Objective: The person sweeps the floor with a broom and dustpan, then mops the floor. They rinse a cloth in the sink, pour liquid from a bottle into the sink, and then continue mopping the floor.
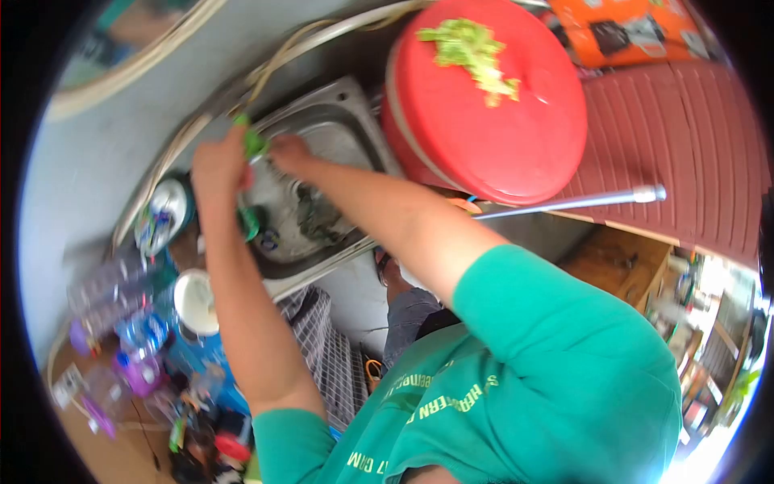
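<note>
Over the metal sink (367,133), both of my hands are close together at a bright green leafy piece (253,142), blurred. My left hand (219,168) is closed around its left side. From the right, my right hand (292,156) reaches in with curled fingers pressed against the same piece. Below them in the basin lies a dark greenish clump (316,216), too blurred to name. A green object (249,223) sits by the basin's left side, partly hidden by my left arm. Yellow-green lettuce leaves (472,52) rest on a red round lid (500,137).
Left of the sink stand a bowl of small items (164,216), a white container (196,302) and several plastic bottles (143,332). A hose (322,36) runs along the wall. A metal pole (572,202) juts out beside a ribbed maroon surface (669,145). Checkered cloth (326,355) hangs below.
</note>
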Demonstrator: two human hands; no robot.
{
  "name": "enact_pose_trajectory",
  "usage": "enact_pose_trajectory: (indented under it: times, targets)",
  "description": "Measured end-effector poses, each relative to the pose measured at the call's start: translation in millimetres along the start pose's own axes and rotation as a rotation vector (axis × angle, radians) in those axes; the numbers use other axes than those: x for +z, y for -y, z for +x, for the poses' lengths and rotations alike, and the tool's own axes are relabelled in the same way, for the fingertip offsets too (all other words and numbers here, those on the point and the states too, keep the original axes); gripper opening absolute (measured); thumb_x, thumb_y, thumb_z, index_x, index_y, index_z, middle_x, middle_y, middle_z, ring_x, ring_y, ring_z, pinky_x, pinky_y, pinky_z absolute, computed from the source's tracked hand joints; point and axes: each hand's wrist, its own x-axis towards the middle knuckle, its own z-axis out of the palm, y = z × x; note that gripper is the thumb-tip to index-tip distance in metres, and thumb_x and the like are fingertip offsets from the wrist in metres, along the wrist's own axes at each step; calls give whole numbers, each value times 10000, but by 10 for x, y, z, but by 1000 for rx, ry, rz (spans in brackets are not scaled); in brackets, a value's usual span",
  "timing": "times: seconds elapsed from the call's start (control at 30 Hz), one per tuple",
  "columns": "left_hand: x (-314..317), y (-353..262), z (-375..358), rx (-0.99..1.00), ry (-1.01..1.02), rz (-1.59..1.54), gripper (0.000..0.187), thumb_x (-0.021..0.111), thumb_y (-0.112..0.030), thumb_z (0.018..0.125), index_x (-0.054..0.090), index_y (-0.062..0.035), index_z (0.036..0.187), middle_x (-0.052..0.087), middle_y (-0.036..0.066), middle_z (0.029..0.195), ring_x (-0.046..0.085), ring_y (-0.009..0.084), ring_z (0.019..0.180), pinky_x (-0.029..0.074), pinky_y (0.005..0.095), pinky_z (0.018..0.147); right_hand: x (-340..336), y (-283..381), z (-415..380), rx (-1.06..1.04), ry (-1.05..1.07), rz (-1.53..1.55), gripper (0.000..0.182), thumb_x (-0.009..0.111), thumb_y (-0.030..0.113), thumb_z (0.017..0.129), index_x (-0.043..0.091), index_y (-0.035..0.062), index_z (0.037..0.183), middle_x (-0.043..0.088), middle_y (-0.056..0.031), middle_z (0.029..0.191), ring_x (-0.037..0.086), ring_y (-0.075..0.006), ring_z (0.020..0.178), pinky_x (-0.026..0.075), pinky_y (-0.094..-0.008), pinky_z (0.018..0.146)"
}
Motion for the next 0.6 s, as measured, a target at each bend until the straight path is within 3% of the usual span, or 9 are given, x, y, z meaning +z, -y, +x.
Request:
enact_pose_trajectory:
  times: [0.03, 0.07, 0.1, 0.17, 0.3, 0.37, 0.43, 0.53, 0.6]
  targets:
    - [34, 78, -68, -37, 52, -296, 460, 606, -422, 873, 669, 26, 957, 668, 162, 677, 669, 266, 577, 552, 391, 558, 251, -128, 49, -72, -273, 174, 289, 599, 255, 809, 688, 32, 970, 674, -232, 974, 641, -415, 936, 505, -471, 825]
    - [109, 23, -143, -274, -18, -619, 468, 578, -420, 924, 659, 40, 930, 634, 125, 647, 635, 215, 520, 529, 336, 480, 470, -338, 256, -240, -357, 24, 263, 612, 230, 810, 692, 34, 967, 683, -220, 965, 659, -377, 927, 519, -450, 819]
    - [202, 145, -242, -146, -36, -769, 503, 533, -447, 957, 646, 42, 972, 648, 130, 701, 655, 235, 581, 561, 352, 558, 249, -92, 101, 14, -110, 252, 288, 623, 211, 807, 687, 44, 1033, 693, -203, 959, 677, -330, 901, 529, -424, 816]
    - [501, 465, -300, -278, -144, -1180, 527, 513, -447, 966, 567, 27, 1190, 651, 205, 980, 656, 258, 846, 560, 370, 776, 111, 54, -68, 101, -145, 473, 353, 658, 221, 789, 686, 44, 1094, 697, -173, 966, 674, -279, 886, 519, -405, 836]
    - [1450, 919, -170, -470, -68, -803, 553, 433, -437, 1005, 454, -24, 1372, 550, 146, 1283, 557, 273, 1141, 476, 391, 958, -20, 80, -318, 299, -21, 894, 311, 674, 215, 791, 715, 39, 1045, 682, -162, 1093, 643, -228, 1030, 495, -377, 880]
    - [1932, 1243, 183, -367, 187, -1315, 491, 388, -380, 1026, 447, -46, 1382, 503, 113, 1351, 500, 274, 1229, 439, 427, 1004, 71, -33, -410, 213, -147, 808, 294, 666, 208, 798, 721, 35, 1029, 695, -158, 1048, 652, -232, 973, 496, -376, 851]
    - [2059, 1373, 473, -382, 336, -1310, 427, 390, -306, 1032, 455, -54, 1371, 523, 118, 1325, 530, 280, 1200, 485, 448, 955, -103, -79, -464, 136, -264, 716, 279, 659, 201, 804, 727, 30, 1013, 709, -154, 1002, 660, -235, 915, 497, -376, 823]
    - [2036, 1268, 637, -476, 313, -1208, 417, 441, -268, 1014, 462, -23, 1351, 531, 124, 1307, 552, 285, 1176, 529, 462, 898, -519, -40, -584, 406, -315, 771, 256, 640, 207, 828, 732, 28, 987, 707, -168, 1007, 672, -249, 851, 509, -387, 772]
    - [1883, 1260, 634, -512, -43, -1211, 382, 489, -217, 988, 515, 20, 1286, 569, 148, 1261, 579, 288, 1145, 553, 454, 870, -449, -265, -457, 367, -561, 551, 268, 619, 213, 843, 715, 21, 1002, 701, -169, 976, 676, -283, 803, 517, -423, 743]
